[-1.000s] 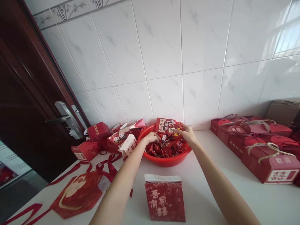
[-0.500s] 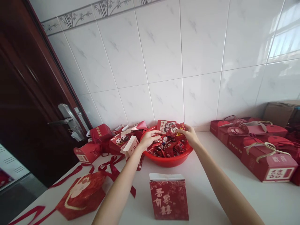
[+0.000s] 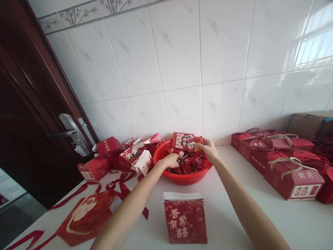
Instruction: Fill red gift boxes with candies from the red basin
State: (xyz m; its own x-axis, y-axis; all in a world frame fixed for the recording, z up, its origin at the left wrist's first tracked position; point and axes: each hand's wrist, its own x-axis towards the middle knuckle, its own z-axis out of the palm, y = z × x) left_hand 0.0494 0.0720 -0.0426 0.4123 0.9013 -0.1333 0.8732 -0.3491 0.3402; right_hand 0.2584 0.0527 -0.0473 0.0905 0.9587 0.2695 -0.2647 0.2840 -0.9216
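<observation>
A red plastic basin (image 3: 186,179) holds a heap of wrapped candies (image 3: 188,167). My left hand (image 3: 171,160) reaches into the basin from the left, fingers curled around a wrapped candy in the heap; its fingertips are partly hidden. My right hand (image 3: 210,150), at the basin's right rim, is closed on red candy packets (image 3: 199,146) with gold print, raised above the heap. Behind them a red box with cartoon figures (image 3: 182,140) leans at the basin's back. In front stands a red paper gift box (image 3: 186,222) with white characters, its pale top flaps upright.
At left lie a red bag with a rope handle (image 3: 84,218), dark red ribbon (image 3: 124,189) and several red gift boxes (image 3: 97,168). More boxes with cord handles (image 3: 296,177) are lined up at right, near a cardboard box (image 3: 307,125). A tiled wall (image 3: 182,76) rises behind.
My left hand has gone down into the candies, its fingers curling where they were stretched out above the heap. My right hand stays near the back right rim with the packets. The view has shifted slightly.
</observation>
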